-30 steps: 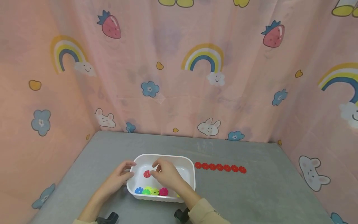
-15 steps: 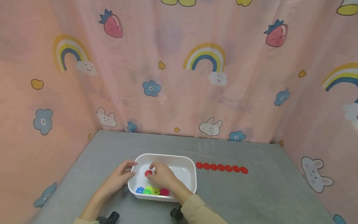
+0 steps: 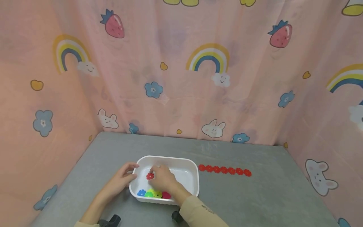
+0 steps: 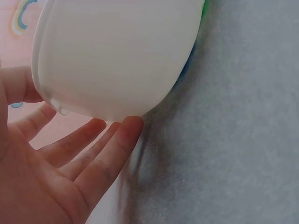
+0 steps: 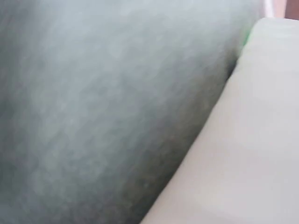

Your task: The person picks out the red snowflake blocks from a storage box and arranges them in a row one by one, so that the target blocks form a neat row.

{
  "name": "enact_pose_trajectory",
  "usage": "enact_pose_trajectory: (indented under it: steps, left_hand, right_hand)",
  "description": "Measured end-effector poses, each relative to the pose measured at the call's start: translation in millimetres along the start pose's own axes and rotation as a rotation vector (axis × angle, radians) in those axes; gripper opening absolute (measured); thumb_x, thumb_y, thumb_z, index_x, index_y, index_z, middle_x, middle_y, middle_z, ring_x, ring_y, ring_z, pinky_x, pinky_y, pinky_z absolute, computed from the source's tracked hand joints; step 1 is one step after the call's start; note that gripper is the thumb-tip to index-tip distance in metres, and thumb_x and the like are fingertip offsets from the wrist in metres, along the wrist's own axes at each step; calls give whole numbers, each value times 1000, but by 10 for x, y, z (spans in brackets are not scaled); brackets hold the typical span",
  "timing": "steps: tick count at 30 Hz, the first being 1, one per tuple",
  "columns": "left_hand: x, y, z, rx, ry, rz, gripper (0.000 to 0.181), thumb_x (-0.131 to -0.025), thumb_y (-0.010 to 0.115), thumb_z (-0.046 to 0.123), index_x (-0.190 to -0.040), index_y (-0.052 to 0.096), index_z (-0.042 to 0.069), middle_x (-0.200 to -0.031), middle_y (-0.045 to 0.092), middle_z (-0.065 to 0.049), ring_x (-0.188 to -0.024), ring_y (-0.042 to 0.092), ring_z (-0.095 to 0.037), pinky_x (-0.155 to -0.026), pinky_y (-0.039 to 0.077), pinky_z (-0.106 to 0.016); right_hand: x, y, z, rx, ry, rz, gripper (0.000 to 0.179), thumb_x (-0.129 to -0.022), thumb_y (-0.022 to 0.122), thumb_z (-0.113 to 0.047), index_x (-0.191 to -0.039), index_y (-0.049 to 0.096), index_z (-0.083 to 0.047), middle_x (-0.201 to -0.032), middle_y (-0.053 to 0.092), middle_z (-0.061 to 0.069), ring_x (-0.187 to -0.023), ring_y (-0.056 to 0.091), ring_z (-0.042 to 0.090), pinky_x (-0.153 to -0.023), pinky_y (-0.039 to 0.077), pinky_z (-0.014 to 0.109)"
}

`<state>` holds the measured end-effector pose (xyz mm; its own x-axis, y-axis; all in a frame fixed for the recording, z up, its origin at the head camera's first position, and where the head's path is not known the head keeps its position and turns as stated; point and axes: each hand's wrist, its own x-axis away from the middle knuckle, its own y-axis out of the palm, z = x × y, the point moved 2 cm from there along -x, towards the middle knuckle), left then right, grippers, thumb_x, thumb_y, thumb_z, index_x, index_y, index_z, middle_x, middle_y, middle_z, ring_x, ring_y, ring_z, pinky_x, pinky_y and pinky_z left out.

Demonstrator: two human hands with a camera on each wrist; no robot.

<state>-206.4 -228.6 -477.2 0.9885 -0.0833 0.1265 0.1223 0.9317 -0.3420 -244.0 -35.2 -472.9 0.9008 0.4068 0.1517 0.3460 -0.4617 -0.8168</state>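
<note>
A red snowflake building disc (image 3: 150, 176) lies in the left part of a white plastic basin (image 3: 184, 161). My right hand (image 3: 163, 179) reaches into the basin and pinches this disc, index finger at its upper edge and thumb at its lower. At the basin's left end, my left hand (image 3: 123, 179) holds the rim and outer wall. Its spread fingertips (image 4: 133, 123) meet the wall in the left wrist view. Along the basin's near side lie a blue disc (image 3: 141, 192), green and yellow discs (image 3: 157, 194) and a pink-red disc (image 3: 166, 195), partly behind the right wrist.
A straight row of several red discs (image 3: 224, 170) runs rightward from the basin on the grey table (image 3: 255, 195). A printed pink curtain (image 3: 175, 110) encloses the back and sides. The sleeve (image 5: 243, 140) and table surface fill the right wrist view.
My right hand has moved left and down onto the red disc, its fingers drawing together at the disc's edges. The left hand has kept its place on the basin.
</note>
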Motion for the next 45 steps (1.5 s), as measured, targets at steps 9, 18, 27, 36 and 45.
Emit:
enact_pose_trajectory:
  steps: [9, 18, 27, 36, 45]
  left_hand:
    - [15, 6, 3, -5, -9, 8, 35, -102, 60, 16, -135, 52, 9, -147, 44, -27, -125, 56, -45, -88, 56, -52]
    - [13, 41, 6, -17, -18, 10, 34, -101, 61, 17, -134, 53, 11, -147, 46, -26, -126, 55, -45, -87, 57, -51]
    - [4, 27, -1, -11, -4, 0, 37, -101, 60, 17, -136, 52, 9, -148, 44, -28, -125, 56, -45, -85, 57, -49]
    - [-16, 30, -9, -20, -1, 8, 35, -101, 61, 17, -135, 53, 10, -148, 45, -26, -124, 57, -43, -85, 57, -47]
    - [8, 19, 8, -5, 9, 2, 36, -101, 59, 15, -136, 52, 8, -149, 43, -29, -126, 55, -45, -85, 58, -47]
  right_hand:
    - [40, 3, -9, 16, 23, 21, 22, -88, 79, -25, -104, 64, -20, -94, 53, -1, -84, 54, 14, -77, 57, 34]
    - [64, -10, 37, -64, 37, 7, 23, -86, 80, -15, -97, 59, -17, -88, 54, -2, -80, 54, 14, -74, 56, 33]
    - [125, -80, 38, -175, 25, 5, 19, -90, 73, -7, -98, 58, -16, -81, 57, 0, -69, 56, 15, -60, 52, 28]
    - [327, -333, 83, -292, -65, 45, 16, -94, 69, -7, -100, 57, -15, -77, 57, -2, -66, 54, 14, -58, 47, 26]
    - [456, -601, 181, -286, -142, 92, 15, -95, 68, -8, -101, 56, -14, -77, 56, -1, -66, 52, 13, -58, 45, 23]
